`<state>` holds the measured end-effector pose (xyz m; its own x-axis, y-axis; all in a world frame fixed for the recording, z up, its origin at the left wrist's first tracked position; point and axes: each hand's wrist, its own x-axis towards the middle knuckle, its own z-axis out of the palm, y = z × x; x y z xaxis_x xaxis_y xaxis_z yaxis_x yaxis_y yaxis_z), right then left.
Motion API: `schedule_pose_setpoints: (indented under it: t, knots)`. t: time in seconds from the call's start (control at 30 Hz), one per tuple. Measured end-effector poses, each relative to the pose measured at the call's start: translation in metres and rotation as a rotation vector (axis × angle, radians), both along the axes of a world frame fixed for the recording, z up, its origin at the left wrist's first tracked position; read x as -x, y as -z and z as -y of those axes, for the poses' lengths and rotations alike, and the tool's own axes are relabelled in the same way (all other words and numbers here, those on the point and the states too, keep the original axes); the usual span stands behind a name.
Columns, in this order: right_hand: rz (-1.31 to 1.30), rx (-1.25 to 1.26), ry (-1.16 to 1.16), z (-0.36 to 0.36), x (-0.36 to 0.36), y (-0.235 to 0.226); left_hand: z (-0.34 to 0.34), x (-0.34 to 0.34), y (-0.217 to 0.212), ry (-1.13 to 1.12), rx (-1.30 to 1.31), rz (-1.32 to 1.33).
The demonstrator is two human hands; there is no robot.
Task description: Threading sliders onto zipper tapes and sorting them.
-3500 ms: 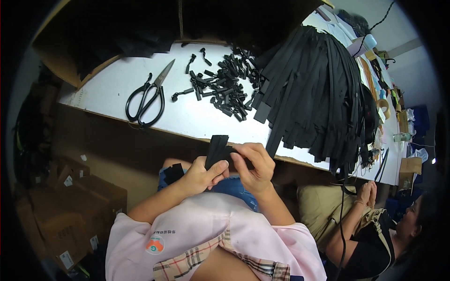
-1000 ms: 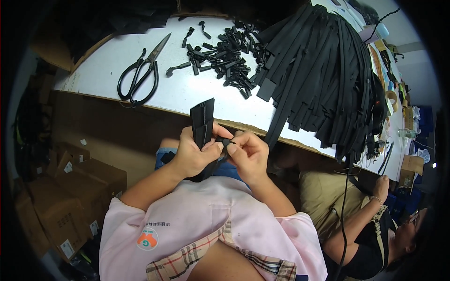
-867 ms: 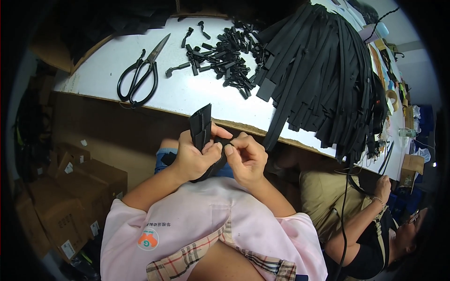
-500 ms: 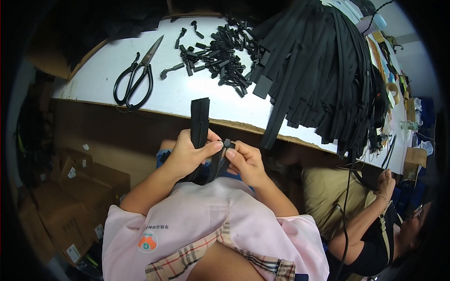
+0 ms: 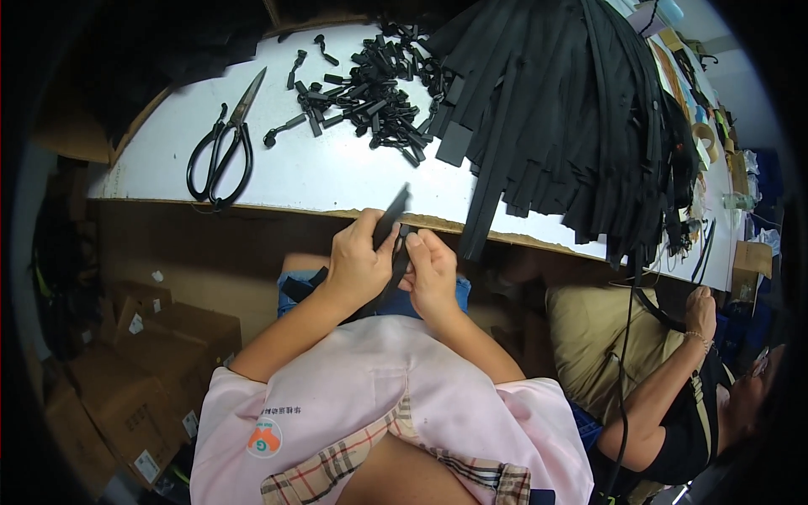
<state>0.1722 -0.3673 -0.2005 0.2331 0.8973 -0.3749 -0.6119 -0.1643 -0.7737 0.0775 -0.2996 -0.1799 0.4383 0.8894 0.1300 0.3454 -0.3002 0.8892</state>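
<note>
Above my lap, just off the table's front edge, a black zipper (image 5: 392,217) is folded in my left hand (image 5: 358,265). The fingers are closed around it, and one end sticks up past them. Close beside it, my right hand (image 5: 433,273) pinches a small dark piece (image 5: 406,231) at the zipper, perhaps its slider; the fingertips partly hide it. More of the black tape hangs down between the two hands. On the table beyond lies a heap of small black zipper pulls (image 5: 379,97). A large bundle of black zippers (image 5: 555,126) drapes over the table's front edge at right.
Black-handled scissors (image 5: 239,123) lie on the white table (image 5: 278,177) at left. Cardboard boxes (image 5: 126,387) are stacked on the floor at lower left. A co-worker's hand (image 5: 701,311) is at far right, near a hanging black cord (image 5: 626,370).
Both hands have risen slightly toward the table edge. The zipper's upright end has tilted to the right and turned edge-on. The view has shifted a little.
</note>
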Motion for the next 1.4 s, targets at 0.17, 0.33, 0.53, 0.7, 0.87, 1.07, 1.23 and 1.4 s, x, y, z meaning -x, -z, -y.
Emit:
schedule_pose_setpoints:
  t: [0.17, 0.33, 0.53, 0.7, 0.87, 1.07, 1.23, 1.4]
  knots:
    - [0.368, -0.177, -0.073, -0.004, -0.020, -0.046, 0.008, 0.015, -0.022, 0.121, 0.387, 0.393]
    - [0.316, -0.157, -0.730, 0.011, -0.013, -0.057, 0.000, 0.021, -0.031, 0.045, 0.518, 0.496]
    - [0.671, -0.699, -0.112, -0.006, -0.026, -0.060, -0.011, 0.032, -0.045, 0.351, 1.228, 0.494]
    - [1.291, -0.604, -0.103, -0.016, -0.017, -0.065, 0.000, 0.038, -0.036, 0.447, 1.216, 0.442]
    - [0.868, -0.434, -0.204, -0.011, -0.016, -0.055, 0.000, 0.040, -0.042, 0.247, 1.102, 0.610]
    - [0.716, -0.479, -0.377, -0.021, -0.009, -0.066, 0.004, 0.044, -0.035, 0.210, 0.903, 0.628]
    - [1.298, -0.986, -0.270, -0.028, 0.008, -0.058, -0.003, 0.043, -0.028, -0.006, 0.952, 0.586]
    - [1.459, -0.248, -0.207, -0.084, 0.004, -0.066, -0.005, 0.045, -0.022, -0.230, 0.803, 0.563]
